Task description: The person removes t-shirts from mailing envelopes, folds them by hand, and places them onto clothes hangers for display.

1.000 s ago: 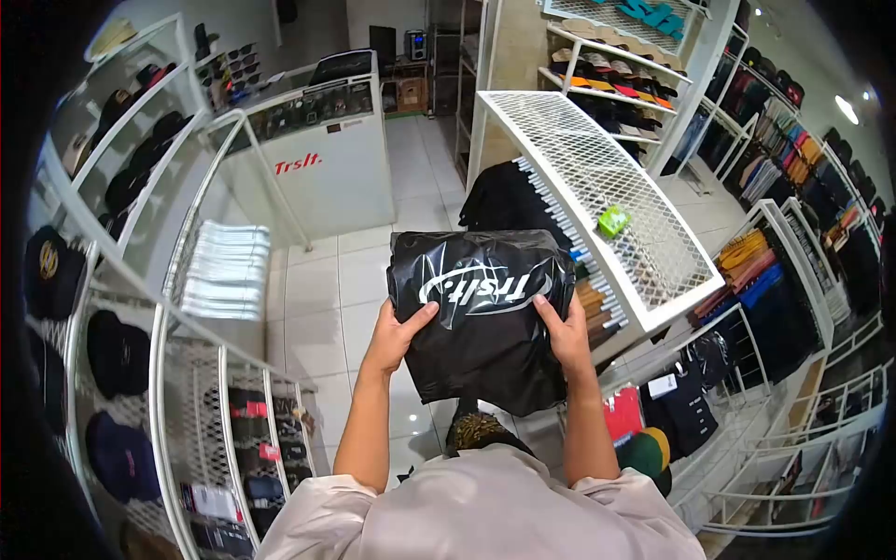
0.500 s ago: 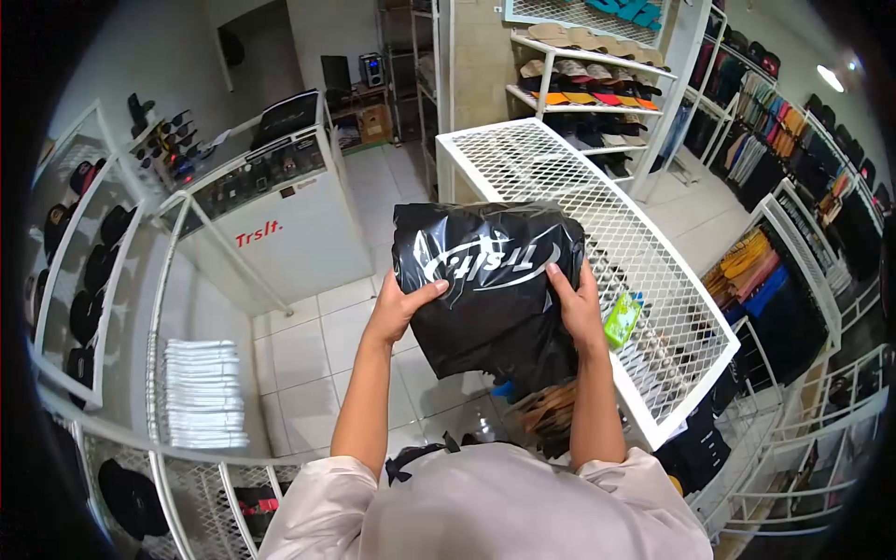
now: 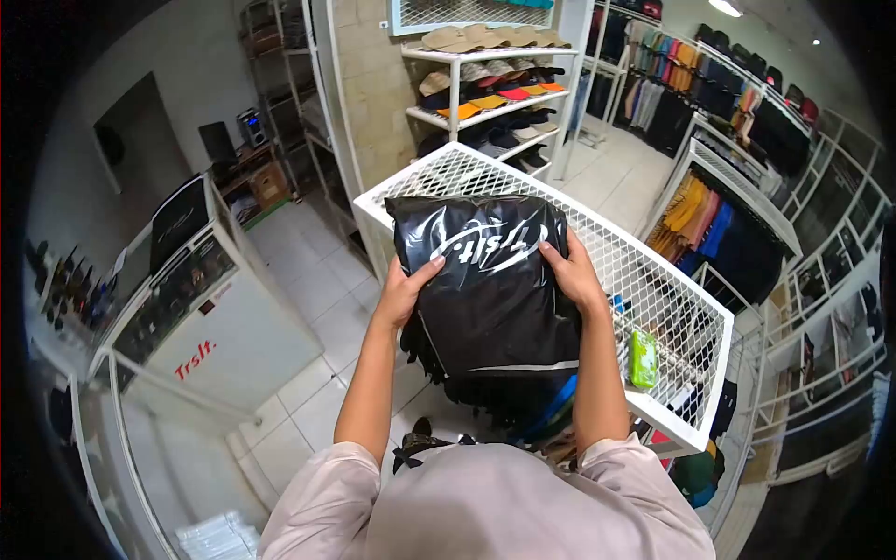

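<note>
The black package (image 3: 495, 313) is staying in front of the person's body, showing its white lettering, while the view around it is turning rightward. The left hand (image 3: 406, 287) is gripping its left edge and the right hand (image 3: 571, 271) its right edge, each thumb pressing the face while the other fingers are largely hiding behind. That hold is barely changing, so the package seems to be moving with the turning body. Beyond it, the white mesh rack (image 3: 691, 313) is now lying far and right; whether the two are touching, the view is not showing. A green pack (image 3: 644, 359) is resting on the mesh, right of the right forearm. The display case (image 3: 233, 327) is shifting farther left, and the cap shelves (image 3: 455, 89) are standing at the far side.
</note>
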A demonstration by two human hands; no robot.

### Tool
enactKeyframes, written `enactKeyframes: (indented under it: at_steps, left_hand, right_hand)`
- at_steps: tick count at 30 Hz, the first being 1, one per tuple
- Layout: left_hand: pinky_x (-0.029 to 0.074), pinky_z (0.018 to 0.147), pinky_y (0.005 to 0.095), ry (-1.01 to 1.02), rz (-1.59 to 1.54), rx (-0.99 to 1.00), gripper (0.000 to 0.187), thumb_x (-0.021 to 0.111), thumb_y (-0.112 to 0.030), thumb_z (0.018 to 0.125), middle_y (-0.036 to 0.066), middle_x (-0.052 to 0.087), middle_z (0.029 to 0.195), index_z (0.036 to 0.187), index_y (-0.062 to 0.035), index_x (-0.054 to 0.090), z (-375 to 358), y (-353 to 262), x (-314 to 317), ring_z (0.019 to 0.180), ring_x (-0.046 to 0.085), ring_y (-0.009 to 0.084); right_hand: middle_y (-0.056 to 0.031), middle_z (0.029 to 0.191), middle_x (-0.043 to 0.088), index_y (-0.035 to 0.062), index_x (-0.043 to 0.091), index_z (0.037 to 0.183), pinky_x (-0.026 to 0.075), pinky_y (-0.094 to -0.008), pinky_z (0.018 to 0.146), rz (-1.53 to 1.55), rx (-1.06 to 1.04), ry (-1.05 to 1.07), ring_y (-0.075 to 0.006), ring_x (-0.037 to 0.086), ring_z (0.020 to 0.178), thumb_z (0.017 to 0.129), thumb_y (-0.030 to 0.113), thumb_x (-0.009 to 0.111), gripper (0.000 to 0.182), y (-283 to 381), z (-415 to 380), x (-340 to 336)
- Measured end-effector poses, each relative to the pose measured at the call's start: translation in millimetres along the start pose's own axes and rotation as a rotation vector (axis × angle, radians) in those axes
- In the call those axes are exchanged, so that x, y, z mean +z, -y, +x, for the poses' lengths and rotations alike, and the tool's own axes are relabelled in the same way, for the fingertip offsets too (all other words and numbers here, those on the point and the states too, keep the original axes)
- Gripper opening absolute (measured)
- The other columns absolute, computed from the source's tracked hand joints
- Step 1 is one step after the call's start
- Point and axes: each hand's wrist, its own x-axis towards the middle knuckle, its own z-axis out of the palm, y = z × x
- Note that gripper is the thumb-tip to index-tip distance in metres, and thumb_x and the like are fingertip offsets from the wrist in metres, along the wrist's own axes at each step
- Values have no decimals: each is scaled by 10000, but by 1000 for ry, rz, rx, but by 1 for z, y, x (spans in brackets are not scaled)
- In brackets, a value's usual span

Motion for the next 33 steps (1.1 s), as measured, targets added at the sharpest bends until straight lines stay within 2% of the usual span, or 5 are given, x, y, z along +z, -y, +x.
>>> enactKeyframes:
  at_steps: [11, 13, 18, 27, 33]
  left_hand:
    - [558, 830, 305, 0, 34, 24, 384, 747, -203, 928, 90, 687, 1085, 1199, 6, 573, 146, 28, -75, 935, 678, 153]
    - [588, 675, 302, 16, 344, -405, 344, 742, -269, 929, 102, 703, 965, 1067, 22, 621, 142, 36, -87, 775, 687, 147]
    - [565, 544, 299, 67, 622, -368, 455, 733, -361, 925, 143, 702, 655, 689, -6, 575, 130, 32, -86, 619, 735, 200]
    - [555, 616, 337, 408, 842, -279, 577, 604, -452, 988, 111, 706, 620, 650, 12, 663, 116, 26, -49, 556, 704, 196]
    - [534, 598, 396, 265, 1050, 74, 559, 633, -521, 949, 93, 687, 592, 712, -22, 712, 127, 0, -58, 551, 690, 268]
  right_hand:
    - [-234, 1244, 669, 96, 604, 1356, 462, -435, 1022, -688, -79, -162, -393, 623, 1178, 872, 259, 719, 524, 14, 201, 58]
    - [-228, 1243, 662, 128, 596, 1384, 456, -476, 1025, -940, -19, -264, -410, 611, 1176, 855, 295, 729, 570, 17, 184, 75]
    - [-223, 1128, 678, 93, 609, 1357, 525, -468, 906, -780, -4, -289, -401, 659, 1048, 866, 314, 734, 552, 4, 69, 97]
    - [-223, 977, 722, 51, 622, 1333, 527, -473, 873, -793, 526, -474, -402, 687, 948, 841, 398, 748, 614, 19, -45, 107]
    - [-169, 771, 695, 17, 624, 1318, 515, -409, 698, -685, 328, -620, -327, 664, 688, 891, 266, 709, 502, -13, -38, 104]
